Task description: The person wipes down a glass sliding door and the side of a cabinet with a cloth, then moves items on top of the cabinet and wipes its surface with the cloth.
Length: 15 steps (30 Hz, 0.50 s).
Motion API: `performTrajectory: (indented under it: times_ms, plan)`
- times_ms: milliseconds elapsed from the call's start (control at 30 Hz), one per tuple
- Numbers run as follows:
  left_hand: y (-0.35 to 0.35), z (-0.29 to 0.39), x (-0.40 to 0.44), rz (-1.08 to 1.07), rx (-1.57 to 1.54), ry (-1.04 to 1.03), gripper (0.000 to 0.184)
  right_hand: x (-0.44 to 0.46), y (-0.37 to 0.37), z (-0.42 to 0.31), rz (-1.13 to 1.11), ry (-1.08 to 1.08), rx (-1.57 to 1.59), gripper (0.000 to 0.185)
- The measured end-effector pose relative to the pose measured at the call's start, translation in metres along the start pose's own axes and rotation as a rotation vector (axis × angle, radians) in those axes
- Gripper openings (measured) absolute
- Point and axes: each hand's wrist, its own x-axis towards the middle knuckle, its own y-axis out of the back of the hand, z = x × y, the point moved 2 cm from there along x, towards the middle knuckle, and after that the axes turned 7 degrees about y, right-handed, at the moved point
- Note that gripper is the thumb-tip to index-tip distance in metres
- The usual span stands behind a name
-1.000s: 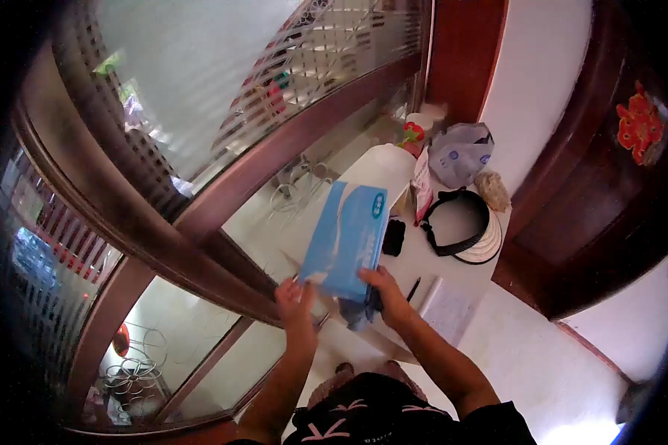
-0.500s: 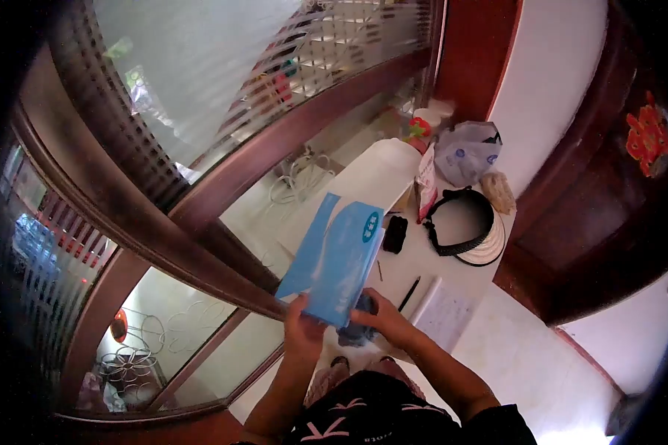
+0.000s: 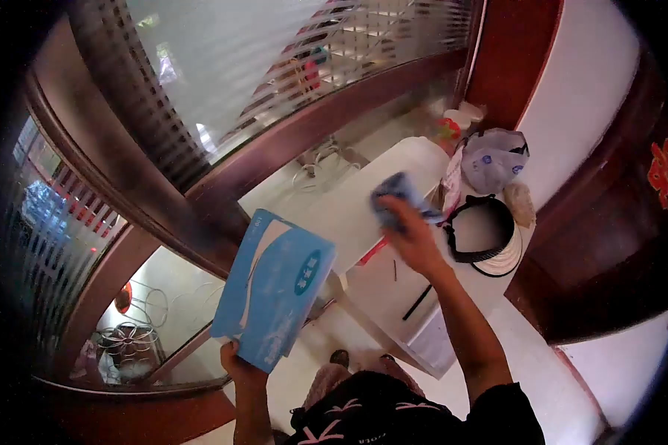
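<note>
My left hand (image 3: 242, 363) grips the lower corner of a blue tissue box (image 3: 274, 282) with a white swoosh and an oval logo. The box is tilted and held off the left side of the white table (image 3: 364, 193). Over the tabletop, my right hand (image 3: 410, 231) has its fingers on a crumpled blue-grey cloth (image 3: 395, 191), slightly blurred. Just beyond the cloth lies a pink and white packet (image 3: 451, 185). Under the right wrist a red strip (image 3: 373, 252) shows at the table's edge.
A black-banded straw visor (image 3: 490, 241), a grey plastic bag (image 3: 496, 159) and a brown bundle (image 3: 520, 205) sit at the table's right. A black pen (image 3: 417, 303) lies nearer me. A wood-framed glass partition (image 3: 334, 119) runs along the left.
My left hand has carried the tissue box leftward off the table. My right hand has left the box and moved forward over the tabletop with the cloth.
</note>
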Motion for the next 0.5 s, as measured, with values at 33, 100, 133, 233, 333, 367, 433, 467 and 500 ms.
performTrajectory:
  times_ms: [33,100,133,233,333,367,433,467,500]
  plan:
    - [0.0,0.001,0.0,-0.017,-0.022,0.004,0.064,0.005,-0.017,0.005,-0.131,0.106,-0.02,0.041]
    - [0.001,0.004,0.002,-0.022,-0.027,-0.013,0.065,0.014,-0.035,0.015,-0.296,0.077,-0.268,0.033]
    - [0.002,0.002,0.002,-0.022,-0.034,-0.017,0.066,0.022,-0.039,0.009,-0.242,0.102,-0.359,0.03]
    - [0.003,-0.009,0.0,-0.025,-0.057,-0.019,0.067,0.034,-0.054,0.021,-0.355,0.19,-0.576,0.032]
    - [0.005,-0.018,0.001,0.067,0.049,-0.013,0.067,0.023,-0.071,0.04,-0.325,0.296,-0.799,0.036]
    - [0.001,-0.021,0.006,0.063,0.056,-0.002,0.067,0.025,-0.069,0.044,-0.347,0.252,-0.79,0.038]
    - [-0.019,-0.024,0.007,-0.026,-0.003,0.066,0.065,0.035,-0.058,0.052,-0.368,0.148,-0.813,0.042]
    - [-0.019,-0.027,0.012,-0.018,0.001,0.07,0.067,0.045,-0.046,0.057,-0.364,0.095,-0.849,0.045]
    - [-0.017,-0.031,0.014,-0.009,0.004,0.071,0.068,0.053,-0.034,0.064,-0.361,0.045,-0.883,0.048]
